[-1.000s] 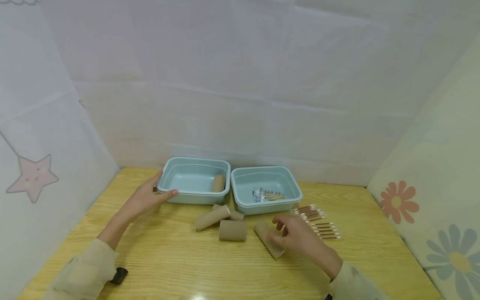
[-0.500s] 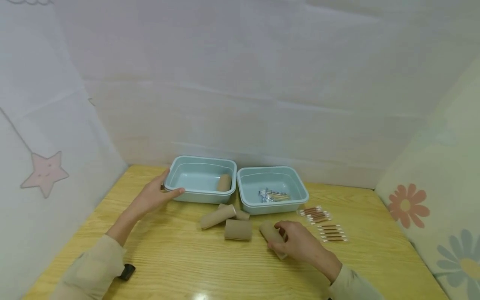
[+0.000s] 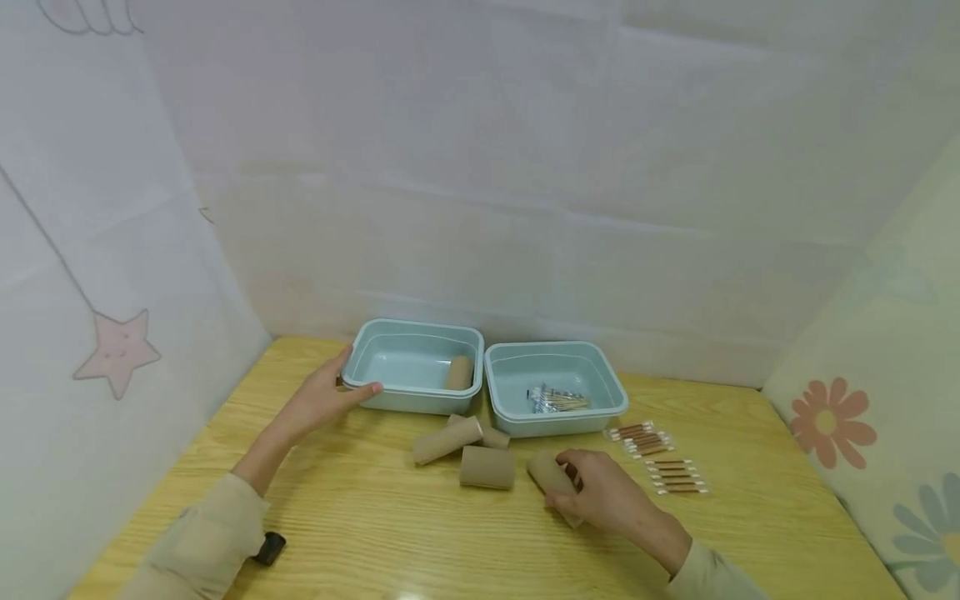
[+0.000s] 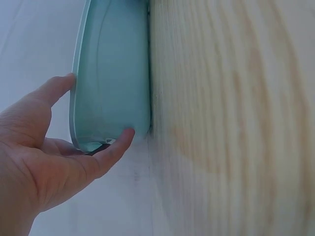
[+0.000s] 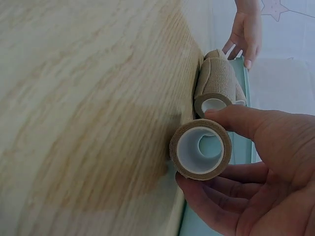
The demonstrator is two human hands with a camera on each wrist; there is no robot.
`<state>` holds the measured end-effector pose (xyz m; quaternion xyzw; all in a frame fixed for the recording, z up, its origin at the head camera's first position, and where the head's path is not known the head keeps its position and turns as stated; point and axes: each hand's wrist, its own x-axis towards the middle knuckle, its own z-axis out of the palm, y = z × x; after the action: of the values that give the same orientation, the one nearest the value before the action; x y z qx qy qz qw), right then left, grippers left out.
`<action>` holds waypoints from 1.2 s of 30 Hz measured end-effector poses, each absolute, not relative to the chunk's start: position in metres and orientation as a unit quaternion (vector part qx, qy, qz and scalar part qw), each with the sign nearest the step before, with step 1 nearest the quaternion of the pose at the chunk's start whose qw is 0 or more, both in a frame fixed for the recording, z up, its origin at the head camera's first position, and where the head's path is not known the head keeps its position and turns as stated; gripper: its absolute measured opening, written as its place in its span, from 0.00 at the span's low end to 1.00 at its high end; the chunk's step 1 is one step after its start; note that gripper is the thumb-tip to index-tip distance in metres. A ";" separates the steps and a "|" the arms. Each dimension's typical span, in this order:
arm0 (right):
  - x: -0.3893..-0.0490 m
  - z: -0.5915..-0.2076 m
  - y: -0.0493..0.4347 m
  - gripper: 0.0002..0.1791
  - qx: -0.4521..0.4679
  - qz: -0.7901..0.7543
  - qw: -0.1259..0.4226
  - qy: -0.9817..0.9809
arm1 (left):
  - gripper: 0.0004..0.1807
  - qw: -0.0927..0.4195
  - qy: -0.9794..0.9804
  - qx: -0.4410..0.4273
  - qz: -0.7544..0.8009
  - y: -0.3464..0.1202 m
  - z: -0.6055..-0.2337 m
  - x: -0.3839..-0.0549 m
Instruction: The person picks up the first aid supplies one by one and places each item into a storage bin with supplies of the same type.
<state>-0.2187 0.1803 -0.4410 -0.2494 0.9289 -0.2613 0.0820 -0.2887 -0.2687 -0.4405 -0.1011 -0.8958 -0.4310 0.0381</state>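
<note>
In the head view, my right hand [image 3: 603,492] grips a tan bandage roll [image 3: 550,472] lying on the table. The right wrist view shows the thumb on one side of the roll [image 5: 175,147] and fingers on the other, with its white core facing the camera. My left hand [image 3: 318,404] holds the corner of the left light-blue plastic box [image 3: 420,402], its thumb along the front and fingers at the left end. One bandage roll [image 3: 459,372] lies inside that box. Several more, such as a bandage roll [image 3: 487,467], lie in front of the boxes.
A second light-blue box [image 3: 558,427] beside the first holds stick-like cotton swabs [image 3: 558,402] in clear wrapping. To its right lie packs of brown-stick cotton swabs [image 3: 677,476]. A wooden table [image 3: 375,533] bears everything, with printed cloth walls [image 3: 555,167] behind and beside.
My right hand has come down onto the bandage roll and its fingers have closed around it. The left hand stays at the left box. The head view has shifted slightly.
</note>
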 end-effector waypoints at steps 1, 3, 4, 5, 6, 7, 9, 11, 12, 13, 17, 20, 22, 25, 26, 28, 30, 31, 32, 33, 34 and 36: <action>-0.219 -0.440 0.180 0.30 -0.249 -0.261 0.084 0.929 | 0.51 0.040 -0.895 -0.102 -0.432 -0.268 -0.441 -0.289; -0.220 -0.438 0.180 0.31 -0.249 -0.259 0.086 0.929 | 0.50 0.043 -0.897 -0.101 -0.429 -0.268 -0.440 -0.290; -0.221 -0.437 0.179 0.32 -0.249 -0.257 0.084 0.930 | 0.50 0.042 -0.898 -0.102 -0.426 -0.268 -0.440 -0.291; -0.221 -0.436 0.179 0.32 -0.251 -0.252 0.082 0.931 | 0.50 0.042 -0.898 -0.102 -0.425 -0.267 -0.439 -0.292; -0.221 -0.435 0.178 0.32 -0.251 -0.247 0.080 0.932 | 0.50 0.042 -0.899 -0.102 -0.424 -0.267 -0.439 -0.293; -0.221 -0.433 0.178 0.32 -0.252 -0.243 0.075 0.934 | 0.50 0.043 -0.900 -0.100 -0.422 -0.267 -0.438 -0.294; -0.222 -0.429 0.176 0.30 -0.257 -0.236 0.067 0.935 | 0.51 0.040 -0.903 -0.097 -0.417 -0.266 -0.437 -0.295; -0.222 -0.424 0.173 0.26 -0.265 -0.234 0.062 0.933 | 0.52 0.040 -0.904 -0.094 -0.415 -0.266 -0.437 -0.295; -0.222 -0.421 0.172 0.25 -0.269 -0.233 0.061 0.932 | 0.52 0.040 -0.905 -0.091 -0.414 -0.266 -0.437 -0.295; -0.222 -0.418 0.171 0.23 -0.274 -0.234 0.060 0.931 | 0.52 0.039 -0.904 -0.089 -0.415 -0.266 -0.437 -0.295; -0.222 -0.406 0.165 0.24 -0.294 -0.232 0.048 0.926 | 0.53 0.039 -0.905 -0.086 -0.415 -0.266 -0.438 -0.294; -0.221 -0.397 0.162 0.24 -0.312 -0.231 0.029 0.921 | 0.53 0.043 -0.904 -0.086 -0.416 -0.263 -0.439 -0.295; -0.222 -0.391 0.159 0.23 -0.324 -0.226 0.014 0.918 | 0.52 0.044 -0.904 -0.087 -0.417 -0.262 -0.439 -0.295; -0.225 -0.382 0.152 0.20 -0.336 -0.209 0.004 0.919 | 0.52 0.046 -0.900 -0.089 -0.424 -0.261 -0.438 -0.295; -0.227 -0.379 0.149 0.19 -0.337 -0.203 0.003 0.919 | 0.52 0.047 -0.899 -0.090 -0.425 -0.260 -0.438 -0.296; -0.230 -0.372 0.141 0.19 -0.338 -0.197 0.004 0.920 | 0.52 0.049 -0.899 -0.093 -0.426 -0.260 -0.438 -0.297; -0.235 -0.367 0.133 0.20 -0.344 -0.188 0.001 0.920 | 0.53 0.054 -0.900 -0.093 -0.423 -0.259 -0.439 -0.298; -0.237 -0.365 0.128 0.20 -0.348 -0.183 -0.003 0.919 | 0.53 0.056 -0.901 -0.094 -0.421 -0.259 -0.440 -0.299; -0.239 -0.363 0.124 0.21 -0.353 -0.176 -0.010 0.919 | 0.53 0.057 -0.901 -0.095 -0.420 -0.258 -0.441 -0.299; -0.241 -0.361 0.120 0.22 -0.357 -0.172 -0.015 0.918 | 0.53 0.057 -0.902 -0.096 -0.418 -0.258 -0.443 -0.298; -0.243 -0.359 0.116 0.23 -0.360 -0.165 -0.022 0.918 | 0.53 0.056 -0.903 -0.094 -0.417 -0.257 -0.444 -0.298; -0.249 -0.357 0.109 0.23 -0.363 -0.165 -0.019 0.917 | 0.53 0.051 -0.901 -0.095 -0.421 -0.255 -0.448 -0.297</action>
<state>-0.2491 0.1089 -0.3567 -0.3631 0.9169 -0.1647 -0.0193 -0.2973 -0.2546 -0.4478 -0.0946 -0.9007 -0.4210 0.0508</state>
